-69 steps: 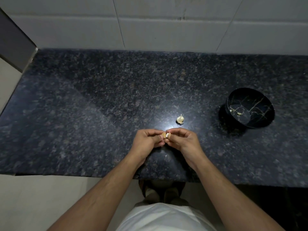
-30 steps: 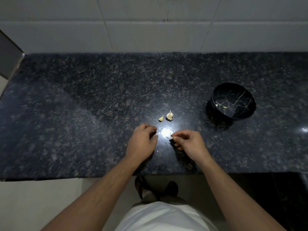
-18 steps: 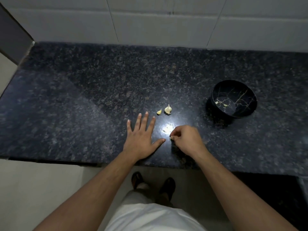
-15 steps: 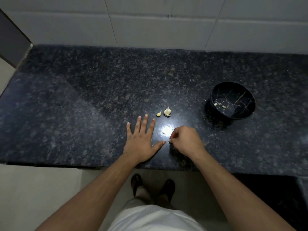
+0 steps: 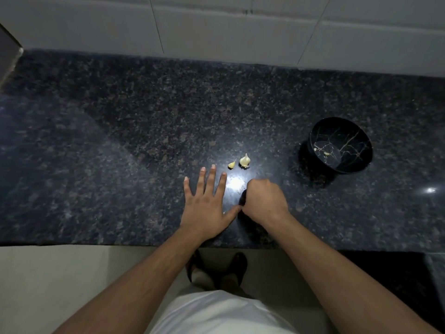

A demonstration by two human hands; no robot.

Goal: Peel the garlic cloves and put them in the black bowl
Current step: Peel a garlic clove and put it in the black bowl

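Upright, garlic bulb tip toward wall; left hand flat, fingers released, right hand clenched, contents hidden.

A dark speckled granite countertop spreads beneath and around both hands. Beyond the fingertips rises a pale tiled wall. Behind the wrists, below the counter edge, show dark shoes and a light floor.
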